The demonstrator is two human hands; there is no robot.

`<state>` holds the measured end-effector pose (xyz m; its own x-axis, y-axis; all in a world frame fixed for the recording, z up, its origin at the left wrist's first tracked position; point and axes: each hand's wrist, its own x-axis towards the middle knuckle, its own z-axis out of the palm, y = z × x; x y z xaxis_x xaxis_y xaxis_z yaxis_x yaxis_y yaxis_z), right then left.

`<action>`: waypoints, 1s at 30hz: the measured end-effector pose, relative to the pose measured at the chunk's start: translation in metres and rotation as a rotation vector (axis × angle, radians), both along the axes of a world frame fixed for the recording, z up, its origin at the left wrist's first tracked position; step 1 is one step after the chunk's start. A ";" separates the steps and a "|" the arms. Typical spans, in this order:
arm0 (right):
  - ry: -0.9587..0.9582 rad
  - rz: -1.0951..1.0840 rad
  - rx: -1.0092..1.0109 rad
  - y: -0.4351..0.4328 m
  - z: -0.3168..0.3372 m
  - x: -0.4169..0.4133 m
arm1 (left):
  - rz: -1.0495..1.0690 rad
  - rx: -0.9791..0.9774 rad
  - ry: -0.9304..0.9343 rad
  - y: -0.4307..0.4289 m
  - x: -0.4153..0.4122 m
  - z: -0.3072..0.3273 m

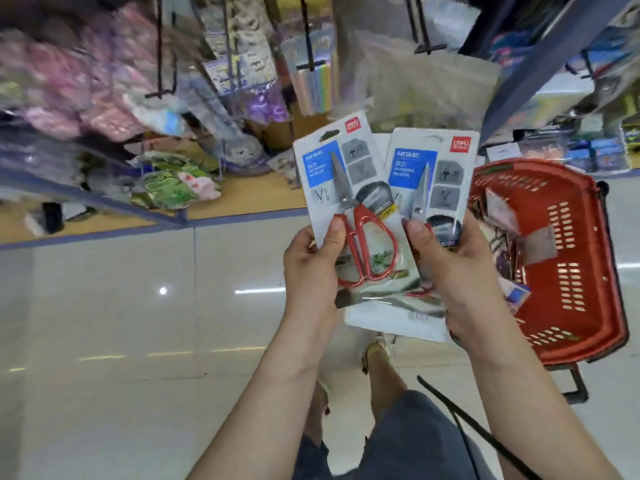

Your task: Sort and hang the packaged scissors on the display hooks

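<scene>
Shop aisle with pale tiled floor [121, 323]. Red basket [588, 271] stands right. At centre, left hand [311, 268] grips one scissors pack [346, 188], right hand [460, 271] grips second scissors pack [433, 174], side by side, overlapping.

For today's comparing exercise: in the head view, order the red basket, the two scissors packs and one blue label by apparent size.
1. Red basket.
2. Left pack and right pack: alike, unranked.
3. Left pack's blue label.

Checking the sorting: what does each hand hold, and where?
Left hand pinches the left scissors pack by its lower edge; right hand grips the right scissors pack low down.
</scene>
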<state>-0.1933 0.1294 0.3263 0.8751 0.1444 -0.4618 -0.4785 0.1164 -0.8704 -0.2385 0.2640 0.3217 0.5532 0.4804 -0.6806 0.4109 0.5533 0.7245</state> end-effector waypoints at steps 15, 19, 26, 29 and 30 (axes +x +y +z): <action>-0.387 0.488 -0.197 0.214 0.105 -0.109 | 0.157 0.128 -0.187 0.225 -0.159 0.095; -0.323 0.455 -0.179 0.249 0.114 -0.101 | 0.253 0.166 -0.244 0.267 -0.160 0.116; -0.441 0.521 -0.193 0.293 0.151 -0.053 | 0.180 0.300 -0.382 0.320 -0.114 0.166; -0.459 0.529 -0.110 0.308 0.174 -0.035 | 0.130 0.359 -0.420 0.325 -0.084 0.184; -0.474 0.555 -0.086 0.313 0.183 -0.029 | 0.115 0.384 -0.437 0.326 -0.074 0.189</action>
